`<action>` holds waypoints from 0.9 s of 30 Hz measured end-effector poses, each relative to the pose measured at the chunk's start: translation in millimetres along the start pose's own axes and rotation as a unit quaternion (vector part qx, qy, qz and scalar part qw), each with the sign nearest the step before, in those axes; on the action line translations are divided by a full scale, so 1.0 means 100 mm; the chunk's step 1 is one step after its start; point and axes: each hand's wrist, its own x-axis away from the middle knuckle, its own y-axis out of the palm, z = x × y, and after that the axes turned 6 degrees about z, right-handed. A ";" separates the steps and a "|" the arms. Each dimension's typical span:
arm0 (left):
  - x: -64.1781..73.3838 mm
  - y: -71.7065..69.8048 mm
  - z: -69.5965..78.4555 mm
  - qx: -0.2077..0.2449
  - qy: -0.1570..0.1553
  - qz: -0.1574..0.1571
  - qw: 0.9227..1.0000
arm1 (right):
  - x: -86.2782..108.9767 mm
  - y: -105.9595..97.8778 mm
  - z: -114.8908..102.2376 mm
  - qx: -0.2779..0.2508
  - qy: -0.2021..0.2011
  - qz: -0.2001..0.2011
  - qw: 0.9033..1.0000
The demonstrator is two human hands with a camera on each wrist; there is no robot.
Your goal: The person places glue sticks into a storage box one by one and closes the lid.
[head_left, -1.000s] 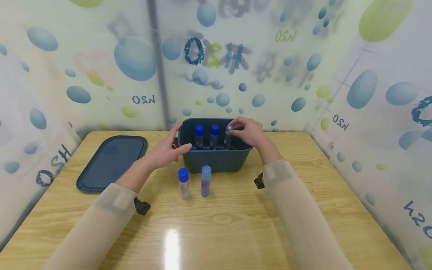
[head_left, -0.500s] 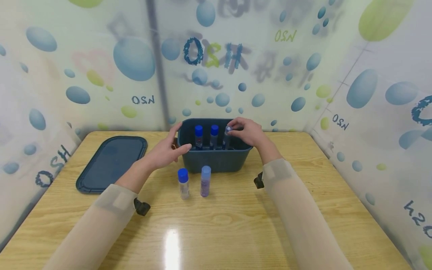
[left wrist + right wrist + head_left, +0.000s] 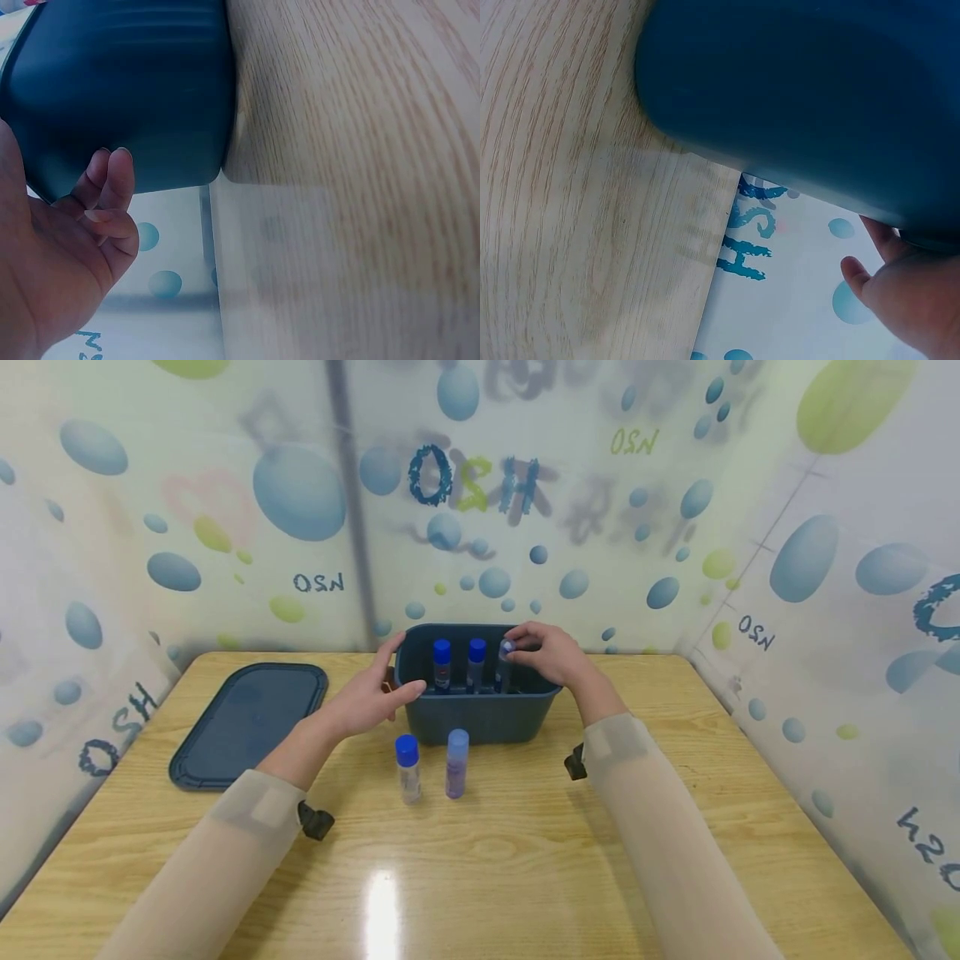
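Note:
A dark blue plastic bin (image 3: pixel 476 720) stands on the table in the head view. My left hand (image 3: pixel 367 697) grips its left end, thumb on the front rim; the left wrist view shows several curled fingers (image 3: pixel 118 180) by the outer wall. Inside the bin, my right hand (image 3: pixel 553 653) pinches the pale top of a glue stick (image 3: pixel 502 675), which leans slightly. To its left, two blue-capped glue sticks (image 3: pixel 442 653) stand upright. In front of the bin are a clear, blue-capped glue stick (image 3: pixel 408 768) and a purplish one (image 3: pixel 456 768).
A dark blue lid (image 3: pixel 251 722) lies flat on the left of the wooden table (image 3: pixel 525 877). Right behind the bin rises a patterned wall covering (image 3: pixel 600 527), with similar side panels left and right.

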 end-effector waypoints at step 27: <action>0.00 0.00 -0.01 -0.002 0.004 0.002 1.000 | 0.03 0.02 0.08 -0.055 -0.019 0.051 0.997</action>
